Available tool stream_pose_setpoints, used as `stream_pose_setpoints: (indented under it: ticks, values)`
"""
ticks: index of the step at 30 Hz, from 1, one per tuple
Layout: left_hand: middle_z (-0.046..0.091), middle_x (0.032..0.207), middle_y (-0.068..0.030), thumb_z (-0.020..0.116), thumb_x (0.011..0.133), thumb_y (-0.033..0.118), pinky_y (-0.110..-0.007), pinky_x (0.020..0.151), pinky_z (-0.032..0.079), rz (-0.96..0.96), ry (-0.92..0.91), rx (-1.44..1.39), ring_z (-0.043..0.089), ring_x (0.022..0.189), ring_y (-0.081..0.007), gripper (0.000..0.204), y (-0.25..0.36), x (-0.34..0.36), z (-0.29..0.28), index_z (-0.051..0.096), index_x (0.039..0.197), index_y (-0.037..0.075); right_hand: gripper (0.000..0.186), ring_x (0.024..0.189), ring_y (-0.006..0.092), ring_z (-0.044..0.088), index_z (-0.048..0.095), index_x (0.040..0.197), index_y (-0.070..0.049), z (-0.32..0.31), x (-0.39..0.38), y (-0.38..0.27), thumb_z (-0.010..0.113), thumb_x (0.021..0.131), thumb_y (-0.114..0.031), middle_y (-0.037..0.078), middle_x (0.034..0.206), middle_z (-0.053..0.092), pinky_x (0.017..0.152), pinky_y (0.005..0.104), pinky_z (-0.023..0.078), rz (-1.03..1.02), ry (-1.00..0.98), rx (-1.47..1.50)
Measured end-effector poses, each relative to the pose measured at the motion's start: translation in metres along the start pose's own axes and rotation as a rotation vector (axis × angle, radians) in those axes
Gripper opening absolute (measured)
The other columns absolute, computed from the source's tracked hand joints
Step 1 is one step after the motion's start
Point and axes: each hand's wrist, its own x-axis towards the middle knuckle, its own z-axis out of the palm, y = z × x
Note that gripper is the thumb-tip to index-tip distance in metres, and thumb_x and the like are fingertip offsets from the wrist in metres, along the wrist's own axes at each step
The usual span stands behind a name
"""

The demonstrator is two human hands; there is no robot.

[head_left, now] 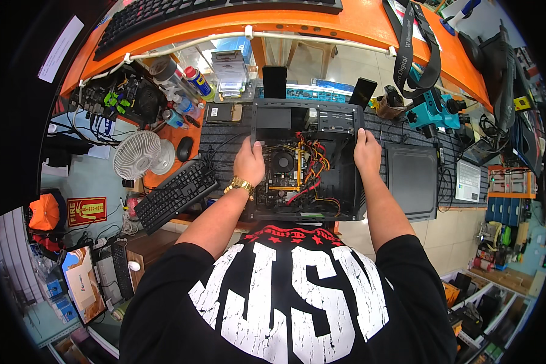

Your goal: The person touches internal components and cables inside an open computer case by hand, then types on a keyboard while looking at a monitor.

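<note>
black computer case (337,176) between left hand (249,164) and right hand (367,155) — white-lettered shirt (291,303)

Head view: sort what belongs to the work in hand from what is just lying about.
Belongs:
open computer case, held by left hand and right hand
coloured cables inside it
flat black panel, probably its cover

Apparently just lying about:
white fan
black mouse
teal microscope

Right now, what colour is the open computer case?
Black; the computer case shows in the head view.
</note>
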Motion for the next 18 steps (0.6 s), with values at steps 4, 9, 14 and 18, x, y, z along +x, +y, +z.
stream_pose_setpoints:
  ticks: [4,9,14,18]
  values:
    - [0.079,0.127,-0.0325,0.05,0.121,0.037,-0.059,0.105,0.056,0.006,0.011,0.006,0.073,0.121,-0.0544,0.051,-0.0001,-0.0007,0.0,0.062,0.153,-0.002,0.058,0.121,0.0565,0.072,0.078,0.133,-0.003,0.0018,-0.0012,-0.0004,0.049,0.119,-0.052,0.033,0.122,0.079,0.103,0.0602,0.055,-0.03,0.036,0.003]
    - [0.079,0.128,-0.0328,0.05,0.121,0.037,-0.059,0.106,0.056,0.006,0.01,0.01,0.073,0.122,-0.0546,0.052,-0.0019,0.0006,0.0013,0.061,0.154,-0.002,0.058,0.12,0.0568,0.072,0.079,0.133,-0.004,0.0059,0.001,0.0059,0.049,0.119,-0.052,0.033,0.121,0.079,0.103,0.0603,0.055,-0.04,0.067,0.012]
    - [0.078,0.128,-0.0332,0.05,0.121,0.037,-0.059,0.106,0.056,0.003,0.004,0.011,0.072,0.122,-0.055,0.053,-0.0008,-0.0001,0.0006,0.061,0.154,-0.002,0.058,0.12,0.057,0.072,0.079,0.133,-0.004,0.005,0.0009,0.0044,0.049,0.119,-0.052,0.034,0.121,0.079,0.103,0.0603,0.055,-0.035,0.056,0.014]
    - [0.078,0.128,-0.0335,0.05,0.121,0.037,-0.059,0.106,0.056,0.0,-0.002,0.008,0.072,0.123,-0.0552,0.054,0.0005,0.0002,0.0003,0.061,0.155,-0.003,0.058,0.12,0.0571,0.071,0.078,0.133,-0.003,0.0055,0.0014,0.0059,0.049,0.119,-0.051,0.034,0.121,0.079,0.103,0.0603,0.055,-0.045,0.058,0.018]
